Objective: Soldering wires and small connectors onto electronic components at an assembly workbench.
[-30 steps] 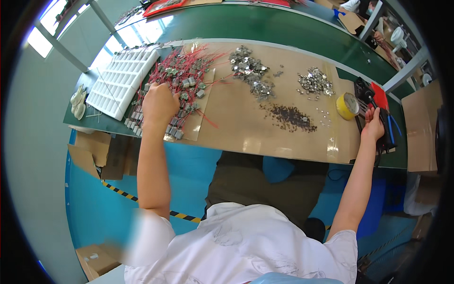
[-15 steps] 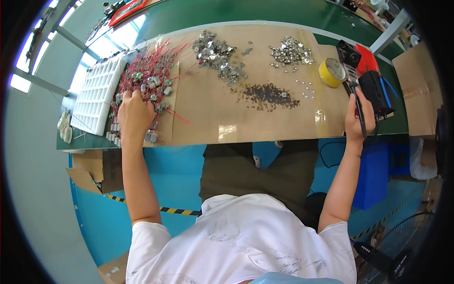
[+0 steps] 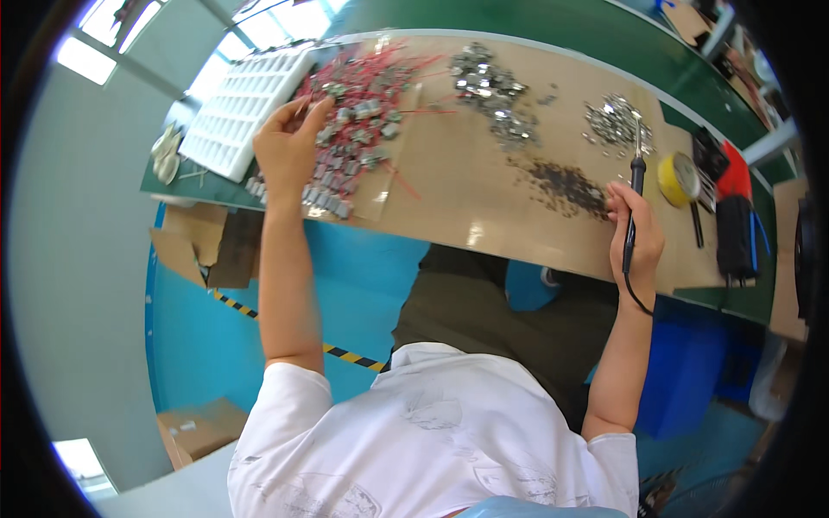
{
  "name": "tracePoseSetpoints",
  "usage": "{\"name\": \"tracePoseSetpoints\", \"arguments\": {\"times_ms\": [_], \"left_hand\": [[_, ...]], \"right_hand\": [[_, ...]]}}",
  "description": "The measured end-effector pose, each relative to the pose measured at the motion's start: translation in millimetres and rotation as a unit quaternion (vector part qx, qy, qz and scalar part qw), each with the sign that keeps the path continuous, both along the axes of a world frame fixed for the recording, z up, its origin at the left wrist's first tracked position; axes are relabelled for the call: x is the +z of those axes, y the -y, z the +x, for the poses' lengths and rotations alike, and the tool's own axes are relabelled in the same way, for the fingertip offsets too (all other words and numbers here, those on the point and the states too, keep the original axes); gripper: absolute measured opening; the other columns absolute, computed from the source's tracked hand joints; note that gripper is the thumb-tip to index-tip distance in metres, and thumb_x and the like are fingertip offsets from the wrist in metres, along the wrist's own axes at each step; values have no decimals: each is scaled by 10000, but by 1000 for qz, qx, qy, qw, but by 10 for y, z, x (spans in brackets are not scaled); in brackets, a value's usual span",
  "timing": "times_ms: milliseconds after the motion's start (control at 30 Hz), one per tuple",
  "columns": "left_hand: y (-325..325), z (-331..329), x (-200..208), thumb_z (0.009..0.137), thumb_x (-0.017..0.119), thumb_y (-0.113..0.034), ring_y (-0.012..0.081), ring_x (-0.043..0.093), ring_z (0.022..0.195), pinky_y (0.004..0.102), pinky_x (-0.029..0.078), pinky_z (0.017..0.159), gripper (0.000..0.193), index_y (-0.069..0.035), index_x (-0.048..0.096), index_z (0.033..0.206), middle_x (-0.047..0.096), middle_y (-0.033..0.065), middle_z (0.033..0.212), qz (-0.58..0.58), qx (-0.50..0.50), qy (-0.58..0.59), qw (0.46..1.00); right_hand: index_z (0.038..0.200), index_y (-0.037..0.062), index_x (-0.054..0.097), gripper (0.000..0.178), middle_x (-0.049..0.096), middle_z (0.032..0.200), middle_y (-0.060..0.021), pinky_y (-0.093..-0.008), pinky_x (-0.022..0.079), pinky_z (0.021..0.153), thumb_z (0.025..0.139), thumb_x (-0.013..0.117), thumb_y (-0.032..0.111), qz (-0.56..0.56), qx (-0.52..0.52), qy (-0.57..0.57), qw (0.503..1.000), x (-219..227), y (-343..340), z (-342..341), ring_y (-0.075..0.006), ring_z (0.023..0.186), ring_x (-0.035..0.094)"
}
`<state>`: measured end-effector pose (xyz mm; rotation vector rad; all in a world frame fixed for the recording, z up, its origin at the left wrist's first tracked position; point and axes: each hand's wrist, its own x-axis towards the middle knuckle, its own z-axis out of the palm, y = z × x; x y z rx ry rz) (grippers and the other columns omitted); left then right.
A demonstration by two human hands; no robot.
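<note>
My left hand point(image 3: 287, 154) is over the left edge of a heap of red-wired small grey parts point(image 3: 358, 129), next to the white tray. Thumb and fingertips are drawn together in a pinch; whatever they hold is too small to make out. My right hand point(image 3: 637, 235) grips a soldering iron point(image 3: 636, 186) by its black handle. The metal tip points away from me, in front of the pile of small shiny metal pieces point(image 3: 611, 119). Close by on the left of that hand are scattered dark brown bits point(image 3: 561, 188).
A white compartment tray point(image 3: 246, 108) stands at the left, white gloves point(image 3: 166, 155) beside it. Silver metal parts point(image 3: 488, 86) are heaped mid-board. Yellow tape point(image 3: 678, 179), a black box point(image 3: 736, 237) and a red object point(image 3: 734, 171) are at the right. The iron's cord point(image 3: 637, 298) hangs by my wrist.
The view has turned. My right hand has carried the soldering iron left, away from the black box, and the iron now points forward. My left hand has come up from among the wired parts, pinching.
</note>
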<state>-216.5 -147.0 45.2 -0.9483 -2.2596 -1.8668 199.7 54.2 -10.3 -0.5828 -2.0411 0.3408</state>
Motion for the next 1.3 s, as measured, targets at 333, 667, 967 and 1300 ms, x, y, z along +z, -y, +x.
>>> {"name": "tracePoseSetpoints", "arguments": {"times_ms": [333,667,967,1300], "left_hand": [[-258,1210,-108,765,877,-88,230,679,766,339,559,640,285,-67,794,1036,666,77,996,-99,-393,-220,888],[-485,1196,-90,746,934,-156,130,552,662,275,467,597,390,-42,793,1091,662,63,980,-185,-459,-177,850],[-1132,1468,106,966,707,-79,32,564,647,201,422,565,100,0,646,966,620,-18,739,-21,-411,60,909],[-1509,1617,-209,990,747,-187,38,540,591,212,393,505,219,-17,653,889,606,-19,698,-73,-427,178,883]], "right_hand": [[1097,37,712,271,725,924,-127,-363,549,731,854,774,-66,1,-13,51,999,91,67,-189,-282,810,697],[1111,53,718,299,751,928,-109,-359,557,762,845,769,-73,-16,-5,24,1000,38,-1,-190,-261,848,707],[1111,27,712,306,738,968,-106,-371,553,720,830,773,-79,-23,59,52,997,66,84,-335,-273,794,664],[1271,21,693,384,770,997,-131,-316,571,719,898,754,-52,-50,21,11,998,60,144,-279,-231,805,713]]}}
